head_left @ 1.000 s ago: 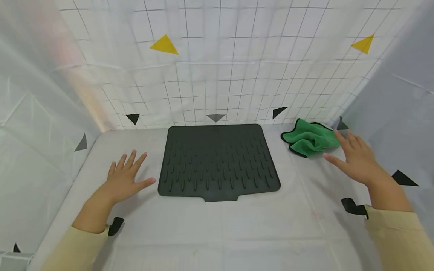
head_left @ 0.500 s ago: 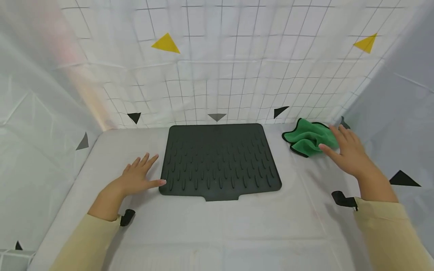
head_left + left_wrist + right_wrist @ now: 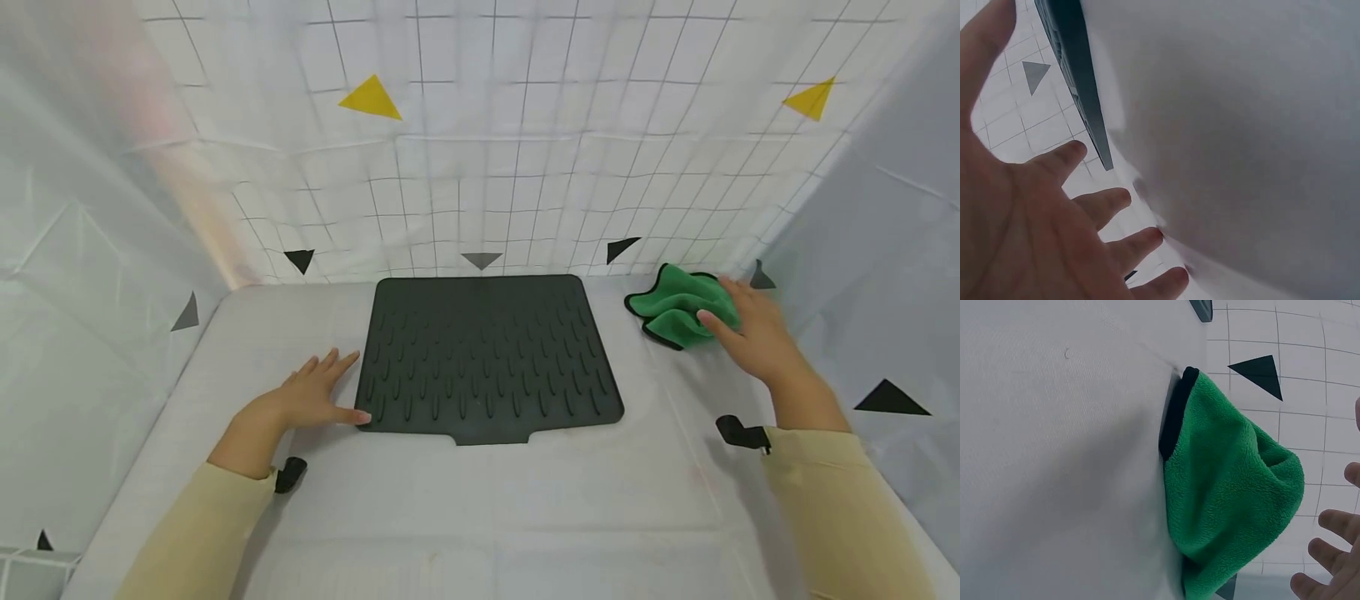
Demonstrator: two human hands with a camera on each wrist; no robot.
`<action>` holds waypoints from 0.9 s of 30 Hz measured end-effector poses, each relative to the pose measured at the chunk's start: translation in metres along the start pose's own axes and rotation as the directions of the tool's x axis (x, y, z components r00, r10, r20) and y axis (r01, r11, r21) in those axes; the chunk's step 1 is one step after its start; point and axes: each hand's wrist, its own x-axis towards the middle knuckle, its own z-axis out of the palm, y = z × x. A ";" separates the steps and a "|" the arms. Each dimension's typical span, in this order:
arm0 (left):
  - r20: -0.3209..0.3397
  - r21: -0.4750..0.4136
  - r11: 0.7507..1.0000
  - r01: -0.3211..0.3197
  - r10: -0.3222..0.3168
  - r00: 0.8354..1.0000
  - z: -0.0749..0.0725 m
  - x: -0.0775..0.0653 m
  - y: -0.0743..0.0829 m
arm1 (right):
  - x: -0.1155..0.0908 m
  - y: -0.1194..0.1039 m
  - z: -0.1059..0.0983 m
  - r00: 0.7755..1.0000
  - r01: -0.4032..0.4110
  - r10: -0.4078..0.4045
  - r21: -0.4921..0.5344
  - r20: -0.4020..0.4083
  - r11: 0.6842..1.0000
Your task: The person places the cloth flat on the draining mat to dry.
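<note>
A dark grey rubbery mat (image 3: 487, 358) with raised ridges and a short tab on its near edge lies flat on the white table. At its near left corner, my left hand (image 3: 303, 402) has spread fingers, the thumb tip over or touching the mat's edge. In the left wrist view, the mat's thin edge (image 3: 1088, 94) stands beyond the fingertips. A crumpled green cloth (image 3: 671, 304) with black trim lies at the back right. My right hand (image 3: 756, 340) hovers at the cloth's right side, fingers extended; the right wrist view shows a gap between fingertips (image 3: 1335, 522) and cloth.
A white gridded sheet (image 3: 517, 192) with yellow and dark triangles hangs behind the table. Plain pale sheets close off the left (image 3: 97, 275) and right (image 3: 877, 292) sides. Both wrists carry small black camera mounts.
My left hand has moved right and slightly down to the mat's near left corner. My right hand has drifted left over the cloth's right side. The mat and cloth look unmoved.
</note>
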 end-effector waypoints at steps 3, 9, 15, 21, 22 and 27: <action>0.018 0.004 1.000 0.004 -0.004 1.000 0.000 0.001 0.003 | 0.000 -0.001 0.002 1.000 -0.029 0.029 0.005 0.010 1.000; 0.043 0.033 0.999 0.023 -0.024 0.999 0.001 0.004 0.003 | 0.002 -0.002 0.004 0.999 -0.043 0.044 0.010 -0.007 0.999; 0.057 0.034 0.999 0.042 -0.044 0.997 0.002 0.006 0.003 | 0.005 0.005 0.008 0.997 -0.074 0.074 0.020 -0.010 0.997; 0.071 0.034 0.998 0.058 -0.061 0.996 0.000 0.005 0.007 | 0.007 0.014 0.015 0.991 -0.122 0.124 0.045 -0.042 0.992; 0.071 0.035 0.998 0.058 -0.060 0.996 0.000 0.004 0.008 | 0.007 0.015 0.015 0.989 -0.136 0.138 0.054 -0.045 0.989; 0.070 0.040 0.997 0.066 -0.069 0.995 0.000 0.005 0.008 | 0.007 0.019 0.020 0.977 -0.201 0.206 0.077 -0.052 0.976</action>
